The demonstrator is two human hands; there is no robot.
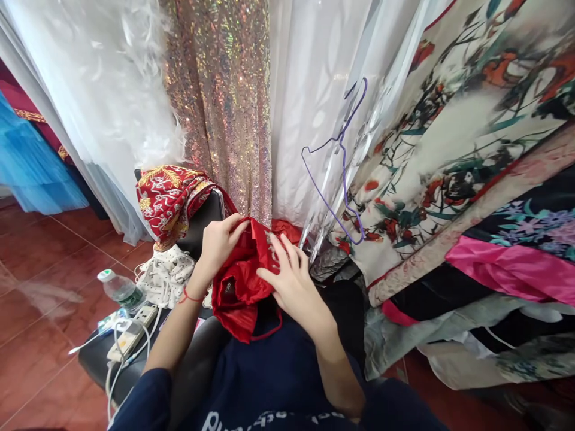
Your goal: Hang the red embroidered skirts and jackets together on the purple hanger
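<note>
A red satiny garment (245, 293) with some pale decoration lies bunched over my lap, a thin red cord hanging at its lower edge. My left hand (218, 242) pinches the upper left edge of the cloth between thumb and fingers. On the garment's right side rests my right hand (291, 281), fingers stretched and thumb apart, touching the fabric. Left of the garment, a red and gold embroidered cloth (168, 200) is draped over a black chair back (204, 221). Below it sits a bundle of white dotted fabric (166, 275).
A water bottle (121, 290) and a power strip (132, 335) with white cables lie on a black seat (94, 359) at left. A purple hanger (344, 173) hangs ahead. Sequined cloth (220, 90), white drapes (309, 108) and a floral garment (449, 149) surround me.
</note>
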